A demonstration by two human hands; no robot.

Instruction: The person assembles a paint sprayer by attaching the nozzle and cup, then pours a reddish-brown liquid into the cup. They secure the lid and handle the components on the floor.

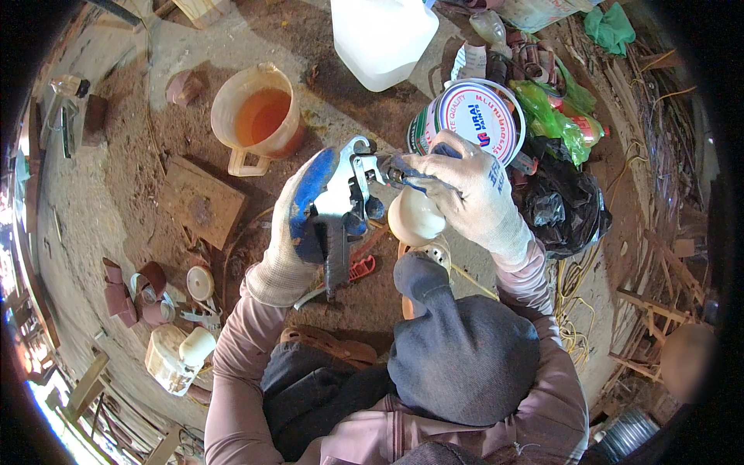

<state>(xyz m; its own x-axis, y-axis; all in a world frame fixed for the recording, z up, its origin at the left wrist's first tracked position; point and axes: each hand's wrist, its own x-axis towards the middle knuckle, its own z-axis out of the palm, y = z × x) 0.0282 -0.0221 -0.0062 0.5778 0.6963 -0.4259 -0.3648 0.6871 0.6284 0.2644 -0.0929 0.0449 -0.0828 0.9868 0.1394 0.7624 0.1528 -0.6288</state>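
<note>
Grips a silver metal spray gun [336, 190] in the blue-and-white gloved left hand [308, 205], pointed upward; angles the matching right hand [473, 178] inward, with fingers curled at its front end, beside an off-white rounded cup [417, 218]. Hovers above a stained brown concrete floor [93, 205], near a translucent orange-filled plastic jug [226, 116], a white-lidded round paint can [469, 108] and thin yellow cords [572, 310].
</note>
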